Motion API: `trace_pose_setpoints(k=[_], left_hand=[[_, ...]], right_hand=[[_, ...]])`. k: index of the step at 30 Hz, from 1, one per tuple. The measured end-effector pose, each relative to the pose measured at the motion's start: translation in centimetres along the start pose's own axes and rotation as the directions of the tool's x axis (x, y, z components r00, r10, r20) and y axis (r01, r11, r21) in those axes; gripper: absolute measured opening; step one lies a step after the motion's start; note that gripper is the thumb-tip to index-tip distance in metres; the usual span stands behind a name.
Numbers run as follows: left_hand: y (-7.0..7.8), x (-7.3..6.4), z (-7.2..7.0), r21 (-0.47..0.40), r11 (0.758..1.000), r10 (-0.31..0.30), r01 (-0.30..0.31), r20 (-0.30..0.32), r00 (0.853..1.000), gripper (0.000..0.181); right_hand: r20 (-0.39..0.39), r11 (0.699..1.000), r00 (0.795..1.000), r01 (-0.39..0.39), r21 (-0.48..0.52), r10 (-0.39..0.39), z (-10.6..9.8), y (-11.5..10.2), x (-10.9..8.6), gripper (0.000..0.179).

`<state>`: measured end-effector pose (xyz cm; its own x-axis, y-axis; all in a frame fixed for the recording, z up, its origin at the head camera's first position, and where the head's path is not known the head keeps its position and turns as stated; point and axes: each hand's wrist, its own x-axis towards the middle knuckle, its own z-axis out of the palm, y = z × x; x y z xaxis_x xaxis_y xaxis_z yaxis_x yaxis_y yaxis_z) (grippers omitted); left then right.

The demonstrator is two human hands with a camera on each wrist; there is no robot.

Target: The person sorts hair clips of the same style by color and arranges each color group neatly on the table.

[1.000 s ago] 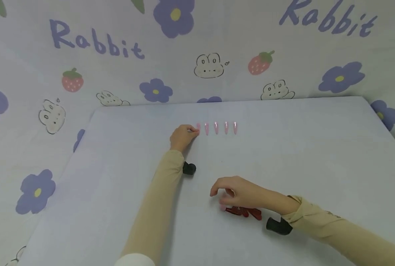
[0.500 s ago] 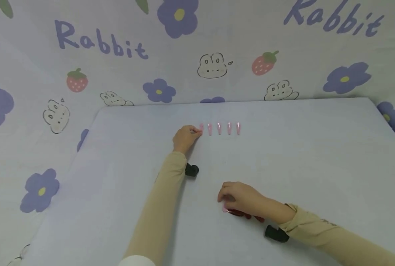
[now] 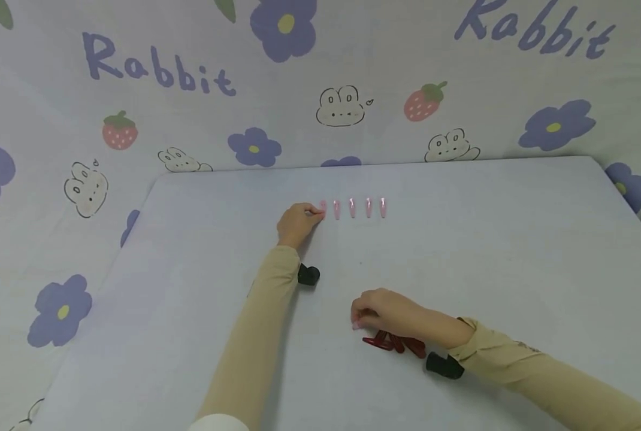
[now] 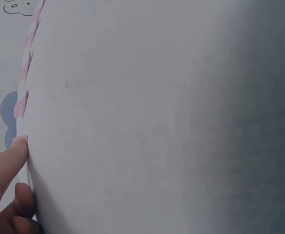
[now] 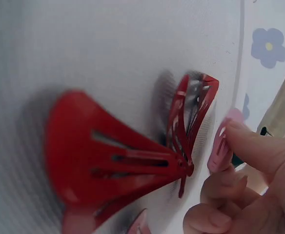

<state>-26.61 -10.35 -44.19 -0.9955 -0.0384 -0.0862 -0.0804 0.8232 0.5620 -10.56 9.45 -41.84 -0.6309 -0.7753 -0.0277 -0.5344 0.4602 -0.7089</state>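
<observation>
While glossy red, teardrop-shaped metal snap clips [image 3: 397, 343] lie heaped near it on the white table [image 3: 487, 251], the right hand [image 3: 387, 312] pinches one slim pink snap clip [image 5: 218, 157]. Farther: left hand [image 3: 297, 223], pinching the leftmost clip [image 3: 323, 205] of five matching pink ones in a row. Step, apparently: separating pink from red. Next move seemingly requires a firm, clear lift.

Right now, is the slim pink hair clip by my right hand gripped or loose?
Gripped: in the right wrist view, your right hand pinches the slim pink hair clip, thumb pressed against its side.
</observation>
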Motion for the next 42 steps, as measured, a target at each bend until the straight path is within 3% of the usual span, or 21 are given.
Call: trace_pose_setpoints(k=[6, 10, 16, 23, 27, 30, 35, 38, 42], left_hand=[[0.4, 0.0, -0.4, 0.000, 0.999, -0.033, 0.033, -0.008, 0.999, 0.018], [0.2, 0.1, -0.3, -0.002, 0.999, -0.044, 0.044, -0.011, 0.999, 0.018], [0.0, 0.0, 0.1, -0.019, 0.999, -0.031, 0.031, 0.012, 0.999, 0.019], [0.2, 0.0, -0.1, -0.010, 0.999, -0.037, 0.037, 0.008, 0.999, 0.019], [0.2, 0.1, -0.2, -0.010, 0.999, -0.038, 0.038, 0.010, 0.999, 0.019], [0.1, 0.1, -0.2, -0.009, 0.999, -0.037, 0.037, 0.012, 0.999, 0.019], [0.1, 0.1, -0.1, -0.013, 1.000, -0.028, 0.028, 0.013, 1.000, 0.019], [0.1, 0.1, -0.2, -0.019, 1.000, -0.023, 0.024, 0.013, 1.000, 0.018], [0.1, 0.1, -0.1, -0.019, 0.999, -0.027, 0.028, 0.007, 1.000, 0.017]], right_hand=[[-0.001, 0.997, 1.000, 0.012, 0.081, -0.012, -0.5, 0.4, 0.1, 0.009], [0.007, 0.997, 1.000, 0.000, 0.073, 0.000, -0.8, 0.5, 0.2, 0.007], [-0.039, 0.998, 0.999, 0.007, 0.068, -0.004, -1.3, 0.8, -0.1, 0.005], [-0.038, 0.997, 0.998, 0.049, 0.063, -0.047, -1.7, 1.9, 0.1, 0.006], [-0.017, 0.991, 0.999, 0.052, 0.127, -0.050, -2.1, 3.0, 0.1, 0.007], [-0.013, 0.967, 1.000, -0.003, 0.256, 0.006, -2.8, 4.0, 0.1, 0.001], [-0.037, 0.882, 0.985, -0.135, 0.451, 0.170, -4.8, 5.9, 0.3, 0.005], [-0.108, 0.867, 0.964, -0.164, 0.471, 0.242, -6.3, 6.9, 0.6, 0.007], [-0.210, 0.874, 0.920, -0.215, 0.436, 0.331, -8.0, 8.4, 1.2, 0.008]])
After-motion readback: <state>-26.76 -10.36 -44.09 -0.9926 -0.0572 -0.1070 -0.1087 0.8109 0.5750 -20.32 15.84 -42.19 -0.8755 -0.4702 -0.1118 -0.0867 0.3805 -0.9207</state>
